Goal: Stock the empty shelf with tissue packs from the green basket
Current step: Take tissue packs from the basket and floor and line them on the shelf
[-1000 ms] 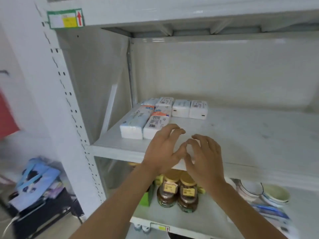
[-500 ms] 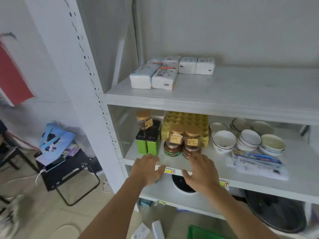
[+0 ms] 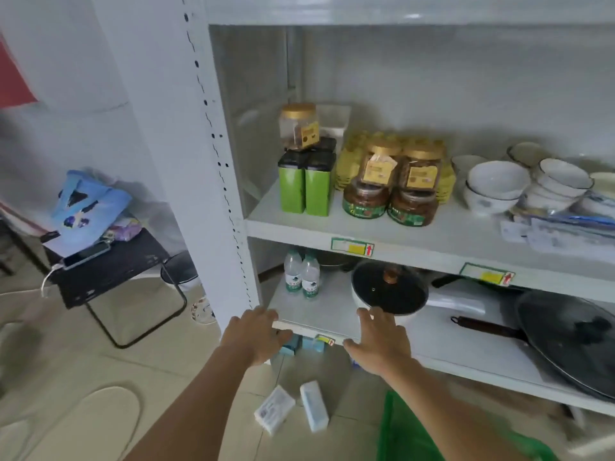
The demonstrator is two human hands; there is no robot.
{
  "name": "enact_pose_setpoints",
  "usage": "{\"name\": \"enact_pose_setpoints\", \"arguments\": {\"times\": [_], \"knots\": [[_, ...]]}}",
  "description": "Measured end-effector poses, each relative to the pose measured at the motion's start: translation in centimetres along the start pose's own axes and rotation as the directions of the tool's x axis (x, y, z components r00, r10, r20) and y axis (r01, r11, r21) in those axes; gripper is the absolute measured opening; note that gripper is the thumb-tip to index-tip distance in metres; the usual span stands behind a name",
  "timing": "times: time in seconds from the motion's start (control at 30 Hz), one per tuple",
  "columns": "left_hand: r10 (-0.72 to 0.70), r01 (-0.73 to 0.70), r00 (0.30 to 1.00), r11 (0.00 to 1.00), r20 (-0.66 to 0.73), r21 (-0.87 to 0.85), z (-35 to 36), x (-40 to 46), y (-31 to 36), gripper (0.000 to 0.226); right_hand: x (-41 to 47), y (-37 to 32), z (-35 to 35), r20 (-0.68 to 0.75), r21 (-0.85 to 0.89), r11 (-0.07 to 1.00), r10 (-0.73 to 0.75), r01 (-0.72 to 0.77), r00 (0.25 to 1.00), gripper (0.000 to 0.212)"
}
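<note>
1. Left hand point(image 3: 256, 334): out in front of the lower shelf point(image 3: 319, 314), at its front left corner. Fingers loosely extended, holding nothing.
2. Right hand point(image 3: 379, 344): beside the left, at the same shelf's front edge, fingers spread and relaxed, empty. Fingertips lie near the rim of a black pot lid point(image 3: 389, 287).
3. Tissue packs point(image 3: 274, 409): two white packs lie on the tiled floor point(image 3: 186, 371) below the hands, just beside each other, a flat one and a narrow one point(image 3: 314, 405) angled apart.
4. Green basket point(image 3: 409, 430): partly in view at bottom edge, right of the packs, under the right forearm. Contents not visible.
5. Lower shelf also carries two water bottles point(image 3: 301, 274) at the back left and a dark pan point(image 3: 572, 337) at right.
6. Middle shelf point(image 3: 442, 234): green tins point(image 3: 306, 186), gold-lidded jars point(image 3: 389, 186), stacked white bowls point(image 3: 496, 188).
7. Left of the shelving: a black stool point(image 3: 109, 267) with a blue bag point(image 3: 90, 207) on it.
</note>
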State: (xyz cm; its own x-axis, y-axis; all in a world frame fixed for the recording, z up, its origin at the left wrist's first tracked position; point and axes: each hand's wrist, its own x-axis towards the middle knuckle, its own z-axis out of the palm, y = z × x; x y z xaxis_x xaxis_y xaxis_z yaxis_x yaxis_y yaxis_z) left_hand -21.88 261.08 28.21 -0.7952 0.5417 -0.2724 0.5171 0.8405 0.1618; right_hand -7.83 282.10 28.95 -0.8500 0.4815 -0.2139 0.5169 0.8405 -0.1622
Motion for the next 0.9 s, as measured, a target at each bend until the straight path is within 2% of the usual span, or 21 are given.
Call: {"name": "enact_pose_setpoints", "arguments": {"times": [0.17,0.4,0.47,0.7,0.9], "knots": [[-0.038,0.038,0.999,0.999,0.013,0.028,12.3,3.6,-3.9,0.066,4.7,0.5,12.5,-0.014,0.029,1.0,-0.011,0.012,1.0,0.069],[-0.079,0.079,0.997,0.997,0.01,0.006,27.8,9.9,-7.8,0.077,11.8,0.5,29.1,0.002,0.084,0.995,-0.052,0.052,0.999,0.08],[-0.089,0.089,0.996,0.996,0.021,0.003,31.4,11.5,-8.7,0.08,13.6,0.3,32.9,0.036,0.106,0.993,-0.053,0.049,0.998,0.088],[-0.112,0.117,0.989,0.992,0.097,-0.046,42.4,16.6,-11.3,0.083,17.9,0.7,44.8,0.251,0.18,0.981,0.021,-0.068,0.968,0.094],[-0.189,0.233,0.958,0.953,0.218,-0.195,50.9,20.8,-14.2,0.083,21.1,1.2,52.6,0.298,0.289,0.946,0.054,-0.143,0.953,0.12]]}}
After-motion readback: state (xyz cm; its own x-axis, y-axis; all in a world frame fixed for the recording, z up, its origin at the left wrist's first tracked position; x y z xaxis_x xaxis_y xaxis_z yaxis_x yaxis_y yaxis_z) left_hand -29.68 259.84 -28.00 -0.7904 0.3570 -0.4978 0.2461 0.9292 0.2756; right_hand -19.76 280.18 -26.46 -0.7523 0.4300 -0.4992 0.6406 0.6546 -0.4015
